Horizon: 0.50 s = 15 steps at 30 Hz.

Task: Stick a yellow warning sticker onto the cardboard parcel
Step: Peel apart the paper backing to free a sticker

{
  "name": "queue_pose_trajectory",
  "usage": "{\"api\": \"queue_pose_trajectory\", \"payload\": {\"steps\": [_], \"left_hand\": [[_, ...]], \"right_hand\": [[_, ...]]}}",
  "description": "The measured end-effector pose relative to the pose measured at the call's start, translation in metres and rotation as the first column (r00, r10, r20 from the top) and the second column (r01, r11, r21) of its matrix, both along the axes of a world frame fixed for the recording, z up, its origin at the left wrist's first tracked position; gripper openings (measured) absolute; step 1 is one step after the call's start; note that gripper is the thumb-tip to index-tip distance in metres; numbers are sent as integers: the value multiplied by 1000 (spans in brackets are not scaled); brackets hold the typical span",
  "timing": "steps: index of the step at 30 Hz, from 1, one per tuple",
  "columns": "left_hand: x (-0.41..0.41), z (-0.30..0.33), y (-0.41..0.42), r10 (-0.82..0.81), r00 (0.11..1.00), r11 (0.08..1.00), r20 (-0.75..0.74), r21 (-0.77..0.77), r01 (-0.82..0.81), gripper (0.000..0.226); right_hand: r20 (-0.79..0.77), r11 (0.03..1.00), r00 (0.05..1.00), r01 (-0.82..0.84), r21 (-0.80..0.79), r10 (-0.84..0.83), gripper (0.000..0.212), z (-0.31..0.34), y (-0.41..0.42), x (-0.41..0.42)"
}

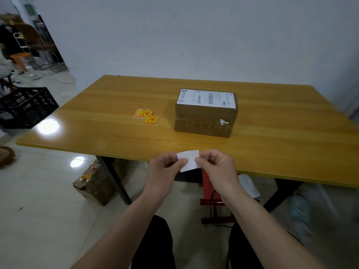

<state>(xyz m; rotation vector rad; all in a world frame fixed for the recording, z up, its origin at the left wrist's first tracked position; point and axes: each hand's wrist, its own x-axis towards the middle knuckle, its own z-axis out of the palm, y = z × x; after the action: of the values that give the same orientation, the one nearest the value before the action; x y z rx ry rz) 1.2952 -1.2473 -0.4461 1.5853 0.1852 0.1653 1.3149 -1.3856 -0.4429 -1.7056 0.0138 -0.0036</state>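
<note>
A brown cardboard parcel with a white shipping label on top stands on the wooden table, right of centre. A small pile of yellow and red warning stickers lies flat to its left. Over the table's near edge I hold one sticker with its white back towards me. My left hand pinches its left side and my right hand pinches its right side. The printed face is hidden.
A black plastic crate stands on the floor at the left. A crumpled cardboard box lies under the table beside a black leg. A red stool stands under the table by my knees. A white wall backs the table.
</note>
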Motion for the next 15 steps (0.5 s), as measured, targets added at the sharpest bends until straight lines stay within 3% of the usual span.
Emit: {"api": "queue_pose_trajectory", "payload": {"steps": [6, 10, 15], "left_hand": [[1, 2, -3, -48, 999, 999, -11, 24, 48, 23], [0, 6, -5, -40, 999, 997, -17, 71, 41, 12], [-2, 9, -10, -80, 996, 980, 35, 188, 72, 11]], "right_hand": [[35, 998, 999, 34, -58, -32, 12, 2, 0, -1], [31, 995, 999, 36, -88, -33, 9, 6, 2, 0], [50, 999, 998, 44, -7, -44, 15, 14, 7, -2]]}}
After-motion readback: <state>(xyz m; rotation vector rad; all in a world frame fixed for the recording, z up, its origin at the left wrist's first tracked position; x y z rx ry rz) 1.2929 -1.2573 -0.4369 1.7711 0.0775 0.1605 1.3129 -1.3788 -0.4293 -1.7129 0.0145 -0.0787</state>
